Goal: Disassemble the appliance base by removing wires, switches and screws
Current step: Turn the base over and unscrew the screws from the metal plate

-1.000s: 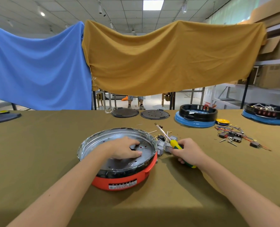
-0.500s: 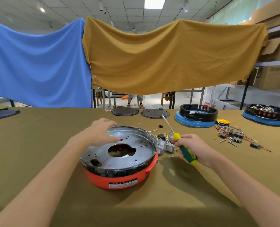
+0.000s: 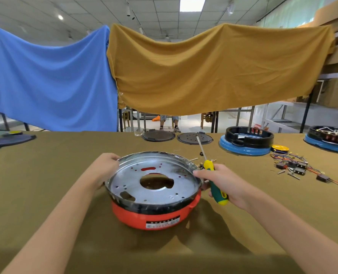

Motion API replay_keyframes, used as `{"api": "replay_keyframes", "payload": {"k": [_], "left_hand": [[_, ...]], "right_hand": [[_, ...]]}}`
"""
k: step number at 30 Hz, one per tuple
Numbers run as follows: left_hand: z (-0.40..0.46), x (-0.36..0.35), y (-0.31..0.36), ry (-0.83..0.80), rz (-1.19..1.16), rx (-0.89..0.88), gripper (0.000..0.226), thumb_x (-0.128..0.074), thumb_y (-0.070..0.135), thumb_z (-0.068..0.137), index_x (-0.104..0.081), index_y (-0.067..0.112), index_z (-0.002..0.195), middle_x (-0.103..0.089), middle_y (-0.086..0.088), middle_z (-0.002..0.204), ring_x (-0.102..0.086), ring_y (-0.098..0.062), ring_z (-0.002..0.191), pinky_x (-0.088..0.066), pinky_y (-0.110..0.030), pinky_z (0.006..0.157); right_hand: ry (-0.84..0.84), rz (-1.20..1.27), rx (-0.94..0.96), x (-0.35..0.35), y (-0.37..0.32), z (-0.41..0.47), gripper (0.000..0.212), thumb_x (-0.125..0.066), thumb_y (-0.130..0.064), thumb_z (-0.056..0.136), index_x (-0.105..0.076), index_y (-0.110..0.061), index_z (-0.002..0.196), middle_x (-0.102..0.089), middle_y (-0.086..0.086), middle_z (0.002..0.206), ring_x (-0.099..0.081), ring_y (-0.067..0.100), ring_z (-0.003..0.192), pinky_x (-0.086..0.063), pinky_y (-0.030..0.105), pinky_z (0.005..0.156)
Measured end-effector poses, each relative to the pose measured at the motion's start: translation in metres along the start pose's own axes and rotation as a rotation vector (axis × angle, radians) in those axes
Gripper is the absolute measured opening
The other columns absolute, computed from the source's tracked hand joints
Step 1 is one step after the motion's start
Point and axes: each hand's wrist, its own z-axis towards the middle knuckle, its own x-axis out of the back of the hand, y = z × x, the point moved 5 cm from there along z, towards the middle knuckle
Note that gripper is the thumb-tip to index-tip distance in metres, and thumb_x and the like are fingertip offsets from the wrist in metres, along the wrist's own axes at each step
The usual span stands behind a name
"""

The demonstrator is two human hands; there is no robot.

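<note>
on the near table (image 3: 45,184) our left hand (image 3: 105,169) curls round the appliance base (image 3: 154,194) rim's left side. our right hand (image 3: 223,182) grips the screwdriver (image 3: 213,180), forefinger touching the right rim.

The base (image 3: 154,194) sits near the middle of the worktop (image 3: 45,184), tilted up at its far edge: an orange shell with a label in front, and a silver plate on top with a large centre hole. Removed wires and switches (image 3: 300,169) lie far right.
</note>
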Motion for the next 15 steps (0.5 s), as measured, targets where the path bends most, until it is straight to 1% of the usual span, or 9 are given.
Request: {"api": "replay_keyframes", "payload": {"k": [3,5,7,9,11,13,15], "left_hand": [[-0.004,0.005,-0.002,0.055,-0.052,0.002,0.027,-0.042,0.001,0.096,-0.065,0.014,0.098,-0.07,-0.007,0.089,-0.066,-0.025,0.081,-0.053,-0.038,0.072],[-0.009,0.008,-0.004,0.065,-0.102,0.004,0.028,-0.041,0.002,0.096,-0.066,0.014,0.091,-0.072,-0.01,0.085,-0.066,-0.028,0.074,-0.051,-0.036,0.065],[-0.014,0.01,-0.004,0.067,-0.158,-0.002,0.029,-0.042,0.003,0.096,-0.067,0.014,0.088,-0.074,-0.013,0.081,-0.065,-0.029,0.068,-0.046,-0.035,0.06],[-0.018,0.015,-0.004,0.078,-0.192,0.008,0.027,-0.044,0.003,0.094,-0.068,0.014,0.087,-0.073,-0.012,0.079,-0.062,-0.028,0.063,-0.043,-0.032,0.055],[-0.018,0.019,-0.005,0.07,-0.221,0.049,0.025,-0.046,0.0,0.09,-0.069,0.009,0.087,-0.068,-0.013,0.074,-0.053,-0.023,0.054,-0.036,-0.025,0.047],[-0.016,0.02,-0.004,0.047,-0.24,0.112,0.022,-0.045,-0.006,0.085,-0.067,-0.001,0.088,-0.061,-0.016,0.071,-0.045,-0.021,0.051,-0.031,-0.023,0.046],[-0.014,0.019,-0.005,0.031,-0.255,0.169,0.026,-0.045,-0.01,0.083,-0.067,-0.001,0.092,-0.056,-0.014,0.068,-0.042,-0.021,0.053,-0.033,-0.023,0.046]], "right_hand": [[0.039,0.057,-0.009,-0.001,-0.002,0.0,0.046,-0.075,-0.032,0.087,-0.061,0.003,0.114,-0.068,0.013,0.091,-0.06,0.016,0.068,-0.055,0.025,0.054],[0.053,0.098,-0.003,-0.002,-0.003,-0.001,0.045,-0.076,-0.027,0.087,-0.06,0.006,0.111,-0.068,0.018,0.091,-0.06,0.019,0.065,-0.053,0.027,0.055],[0.069,0.066,0.015,-0.003,-0.007,-0.003,0.04,-0.077,-0.024,0.086,-0.059,0.005,0.106,-0.068,0.019,0.089,-0.06,0.02,0.062,-0.052,0.027,0.056],[0.101,0.027,0.054,-0.004,-0.016,-0.004,0.031,-0.075,-0.02,0.087,-0.057,0.001,0.099,-0.067,0.019,0.084,-0.06,0.022,0.059,-0.053,0.028,0.055],[0.169,0.067,0.114,0.0,-0.027,-0.003,0.022,-0.073,-0.016,0.088,-0.053,-0.006,0.091,-0.065,0.016,0.079,-0.06,0.021,0.054,-0.053,0.028,0.05],[0.232,0.122,0.169,0.002,-0.039,0.002,0.021,-0.072,-0.014,0.088,-0.052,-0.009,0.087,-0.063,0.01,0.073,-0.059,0.013,0.047,-0.05,0.024,0.046],[0.227,0.168,0.182,0.0,-0.048,0.009,0.018,-0.072,-0.013,0.089,-0.055,-0.008,0.088,-0.065,0.006,0.072,-0.062,0.01,0.049,-0.051,0.022,0.048]]}}
